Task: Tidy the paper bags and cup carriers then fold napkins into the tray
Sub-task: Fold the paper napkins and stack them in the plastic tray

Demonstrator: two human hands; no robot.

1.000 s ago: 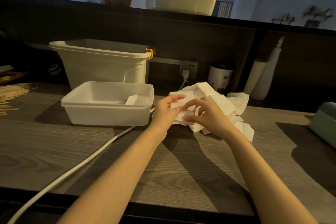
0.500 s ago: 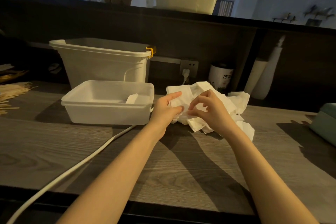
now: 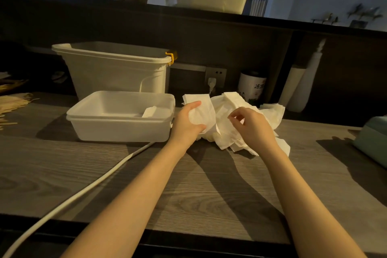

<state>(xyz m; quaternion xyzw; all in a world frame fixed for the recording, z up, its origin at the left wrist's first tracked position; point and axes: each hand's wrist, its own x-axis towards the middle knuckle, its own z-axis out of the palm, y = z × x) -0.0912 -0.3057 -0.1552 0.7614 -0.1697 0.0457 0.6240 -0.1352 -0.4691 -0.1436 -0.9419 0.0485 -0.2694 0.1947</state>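
White paper napkin (image 3: 201, 109) pinched in left hand (image 3: 187, 124), thumb on top, fingers under, lifted off the wooden counter (image 3: 188, 190). Right hand (image 3: 252, 126) just beside it, fingers curled over the loose napkin pile (image 3: 251, 119); grasp unclear. Plastic tray (image 3: 117, 130) left of left hand, one folded napkin (image 3: 149, 111) inside.

A white napkin (image 3: 201, 109) stands lifted just right of the tray (image 3: 117, 130); a crumpled napkin pile (image 3: 251, 115) lies farther right.
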